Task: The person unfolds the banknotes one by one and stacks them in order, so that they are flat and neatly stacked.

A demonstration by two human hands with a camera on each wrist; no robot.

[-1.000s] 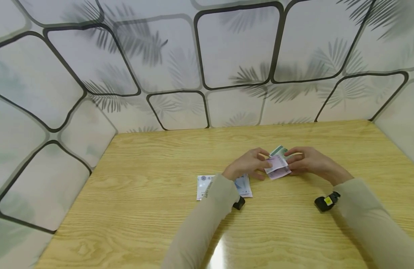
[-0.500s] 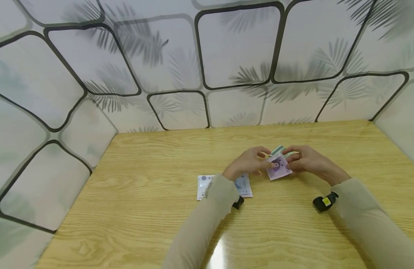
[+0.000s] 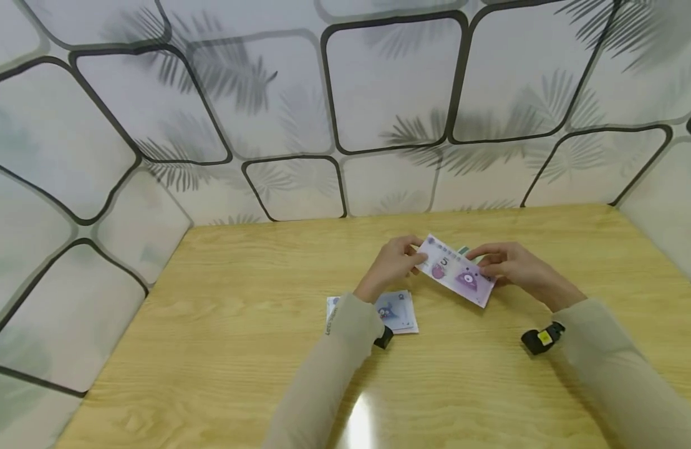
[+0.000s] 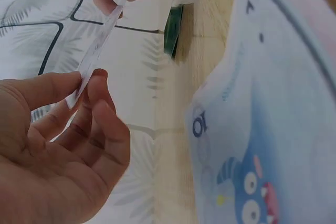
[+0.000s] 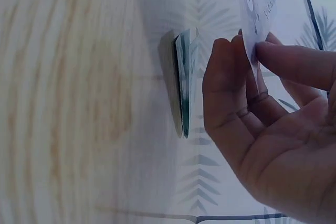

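A purple play banknote with a 5 and cartoon figures is held unfolded above the table, tilted down to the right. My left hand pinches its upper left end between thumb and fingers, seen also in the left wrist view. At the other end, my right hand pinches it near the lower right corner. Behind it a green folded banknote stands on the table, mostly hidden in the head view. Blue play banknotes lie in a pile near my left wrist, partly covered by the sleeve.
The wooden table runs back to a wall covering with leaf prints and dark outlines. Black wrist cameras hang under both sleeves, one of them the right camera.
The purple banknote was folded between both hands and is now opened out flat. My left hand has moved left and slightly up with its end; the right hand has stayed nearly in place.
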